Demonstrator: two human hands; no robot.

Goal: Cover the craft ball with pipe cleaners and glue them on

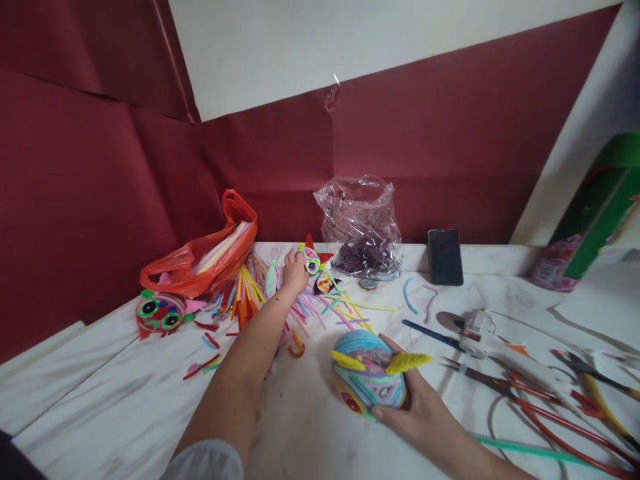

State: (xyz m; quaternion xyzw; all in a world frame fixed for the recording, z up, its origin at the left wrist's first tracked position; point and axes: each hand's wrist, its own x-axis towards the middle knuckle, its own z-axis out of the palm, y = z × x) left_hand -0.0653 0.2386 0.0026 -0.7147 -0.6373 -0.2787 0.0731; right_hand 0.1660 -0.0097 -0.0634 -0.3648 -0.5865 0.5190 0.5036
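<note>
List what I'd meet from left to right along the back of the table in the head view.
Red plastic carrier bag, bare left hand, clear crinkled plastic bag with dark purple contents, black rectangular phone, tall green-and-pink container.

Short, light gray sleeve.

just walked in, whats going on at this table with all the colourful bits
Someone is in the middle of craft work at a marble-patterned table. Their right hand has a grip on a round, striped piece with yellow horns. The left hand reaches across to a small decorated face with red points. Another decorated face lies by the red bag. Loose coloured strips are scattered between, and pliers and a glue gun lie at the right.
</note>
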